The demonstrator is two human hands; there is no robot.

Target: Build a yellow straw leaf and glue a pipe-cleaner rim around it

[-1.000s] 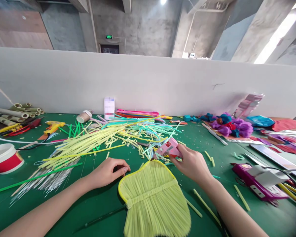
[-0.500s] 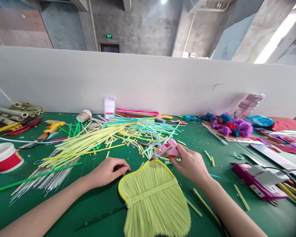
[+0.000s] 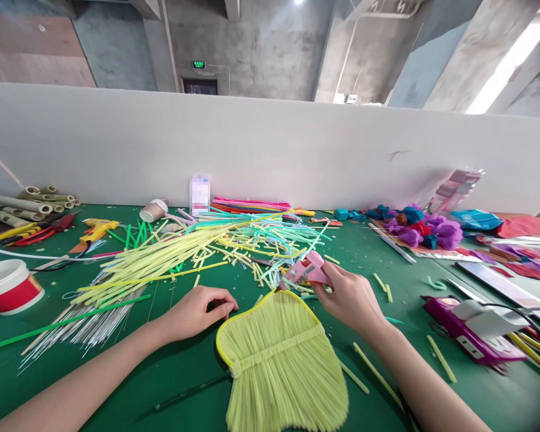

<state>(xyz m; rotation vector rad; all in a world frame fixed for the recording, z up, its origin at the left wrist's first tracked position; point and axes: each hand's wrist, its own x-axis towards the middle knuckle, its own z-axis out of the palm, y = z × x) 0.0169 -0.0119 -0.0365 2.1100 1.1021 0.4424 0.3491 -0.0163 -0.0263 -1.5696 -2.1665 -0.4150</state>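
A fan-shaped piece of pale yellow-green chenille stems point(image 3: 288, 366) with a bright yellow rim lies low in the middle. Across it runs a raised band. My right hand point(image 3: 348, 300) is closed around a pink hot glue gun point(image 3: 306, 269), whose nozzle meets the upper rim of the piece. Just off the rim's left side rests my left hand point(image 3: 202, 311), fingers curled in and thumb near the index finger; whatever may be between them is hidden. A thin dark rod point(image 3: 189, 393) lies left of the piece.
Loose yellow stems point(image 3: 162, 255) and cut bits cover the table's middle. At left are a paper cup point(image 3: 9, 288), a yellow glue gun point(image 3: 98, 230) and wires point(image 3: 90, 327). A purple power strip point(image 3: 468, 339), scissors and purple flowers point(image 3: 445, 233) lie right. A white partition point(image 3: 270, 150) stands behind.
The pink glue gun and my right hand have shifted only very slightly, with the nozzle still at the rim. My left hand stays where it was.
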